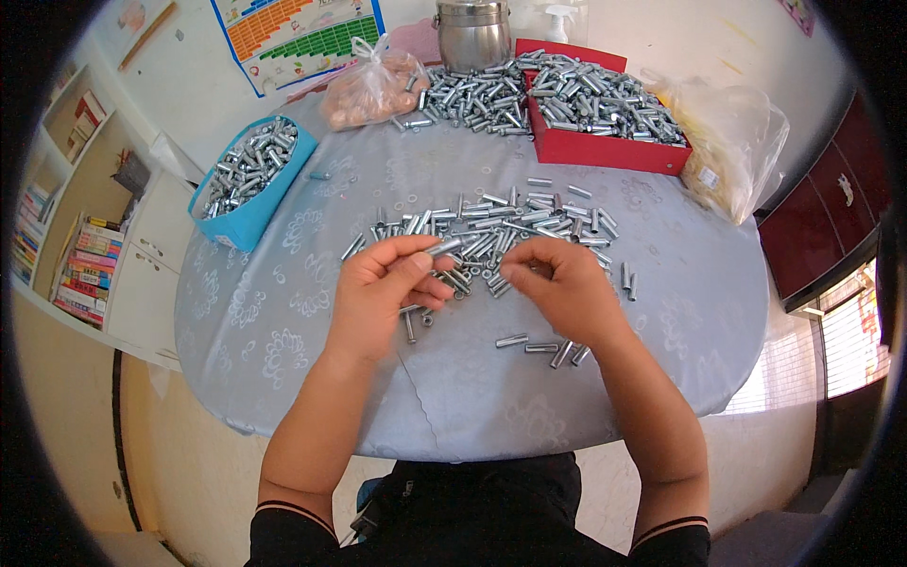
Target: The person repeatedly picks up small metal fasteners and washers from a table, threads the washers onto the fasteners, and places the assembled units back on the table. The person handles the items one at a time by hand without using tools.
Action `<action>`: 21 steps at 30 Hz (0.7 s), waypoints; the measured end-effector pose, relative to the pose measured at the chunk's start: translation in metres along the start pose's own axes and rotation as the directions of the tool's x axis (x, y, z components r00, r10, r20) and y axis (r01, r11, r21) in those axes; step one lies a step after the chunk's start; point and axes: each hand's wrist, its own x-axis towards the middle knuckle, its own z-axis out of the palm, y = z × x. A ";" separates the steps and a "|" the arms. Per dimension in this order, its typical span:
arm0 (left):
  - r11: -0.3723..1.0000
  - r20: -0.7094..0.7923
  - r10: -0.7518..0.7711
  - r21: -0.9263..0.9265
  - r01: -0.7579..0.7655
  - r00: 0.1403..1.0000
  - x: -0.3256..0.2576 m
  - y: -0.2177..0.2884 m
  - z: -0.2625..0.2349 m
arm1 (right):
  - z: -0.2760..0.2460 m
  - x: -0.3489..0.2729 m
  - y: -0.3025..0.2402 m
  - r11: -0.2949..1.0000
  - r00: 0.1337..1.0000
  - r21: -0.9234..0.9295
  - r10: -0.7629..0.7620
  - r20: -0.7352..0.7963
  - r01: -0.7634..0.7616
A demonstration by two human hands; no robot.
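Note:
My left hand [383, 288] pinches a short metal tube [444, 247] between thumb and forefinger above the table. Close beside it, my right hand [557, 283] has its fingers curled together; whether it holds a small part is hidden. Just beyond both hands lies a loose pile of metal tubes [510, 227] on the pale blue tablecloth [283, 312]. A few single tubes [543, 348] lie near my right wrist, and one or two more sit under my left hand.
A blue box [248, 180] of tubes stands at the far left, a red tray [605, 118] heaped with tubes at the far right. Between them lie a plastic bag [373, 90], a steel pot [472, 33] and another tube heap [472, 99]. Bookshelves line the left wall.

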 end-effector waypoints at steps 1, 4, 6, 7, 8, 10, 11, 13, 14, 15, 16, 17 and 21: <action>1.000 -0.026 0.008 -0.007 -0.009 1.000 0.002 -0.001 -0.006 | 0.002 -0.001 0.002 0.989 0.998 -0.128 -0.069 0.009 0.070; 0.997 -0.075 0.073 -0.023 -0.075 0.995 0.008 -0.003 -0.023 | 0.010 -0.002 0.005 0.907 0.939 -0.305 -0.211 0.271 0.291; 0.993 -0.097 0.099 -0.053 -0.105 0.990 0.010 -0.006 -0.031 | 0.021 -0.005 0.001 0.861 0.900 -0.375 -0.188 0.393 0.344; 0.992 -0.100 0.103 -0.057 -0.109 0.990 0.011 -0.007 -0.034 | 0.028 -0.005 -0.001 0.854 0.896 -0.378 -0.201 0.395 0.358; 0.992 -0.105 0.106 -0.059 -0.113 0.989 0.012 -0.009 -0.037 | 0.035 -0.004 -0.002 0.846 0.892 -0.380 -0.216 0.397 0.374; 0.991 -0.121 0.117 -0.050 -0.123 0.986 0.012 -0.009 -0.043 | 0.048 -0.002 0.004 0.832 0.878 -0.367 -0.262 0.400 0.416; 0.991 -0.133 0.122 -0.036 -0.128 0.984 0.013 -0.008 -0.046 | 0.053 0.000 0.005 0.813 0.873 -0.393 -0.261 0.413 0.429; 0.991 -0.144 0.121 -0.030 -0.127 0.982 0.013 -0.008 -0.050 | 0.061 0.004 0.007 0.772 0.862 -0.444 -0.257 0.437 0.455; 0.991 -0.145 0.118 -0.040 -0.125 0.982 0.013 -0.007 -0.051 | 0.065 0.006 0.006 0.760 0.860 -0.465 -0.240 0.450 0.455; 0.991 -0.146 0.114 -0.049 -0.123 0.983 0.013 -0.007 -0.052 | 0.068 0.008 0.005 0.747 0.859 -0.485 -0.223 0.461 0.454; 0.993 -0.138 0.105 -0.042 -0.112 0.985 0.012 -0.007 -0.052 | 0.070 0.009 0.004 0.734 0.857 -0.505 -0.206 0.472 0.454; 0.994 -0.131 0.098 -0.035 -0.103 0.987 0.012 -0.007 -0.051 | 0.071 0.011 0.005 0.747 0.854 -0.487 -0.205 0.478 0.452; 0.997 -0.078 0.070 -0.029 -0.072 0.995 0.011 -0.012 -0.042 | 0.066 0.009 0.006 0.776 0.849 -0.458 -0.180 0.497 0.433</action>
